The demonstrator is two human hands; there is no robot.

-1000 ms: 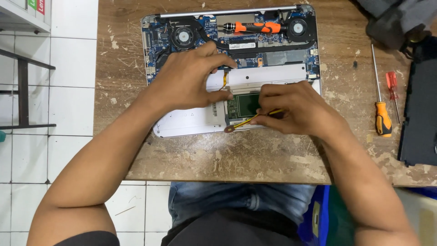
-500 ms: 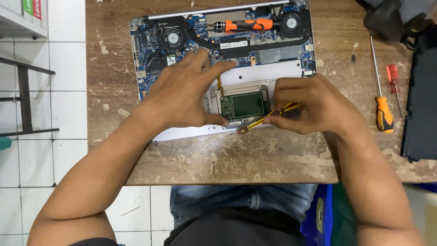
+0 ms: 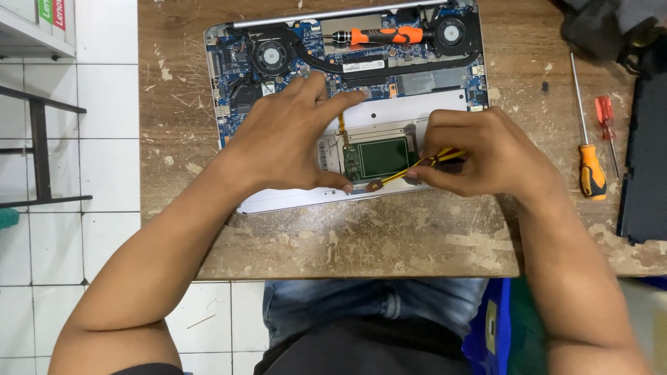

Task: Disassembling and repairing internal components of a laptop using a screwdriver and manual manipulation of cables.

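The left hand [image 3: 288, 142] is lying spread flat on the opened laptop [image 3: 243, 62] on the desk [image 3: 361, 239]. The right hand [image 3: 486, 153] is pinching yellow wires [image 3: 417, 165] beside the green board [image 3: 379, 158].

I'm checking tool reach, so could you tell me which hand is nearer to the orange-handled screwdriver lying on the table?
Right. The right hand lies just left of the orange-handled screwdriver, apart from it. The left hand rests farther left, on the opened laptop.
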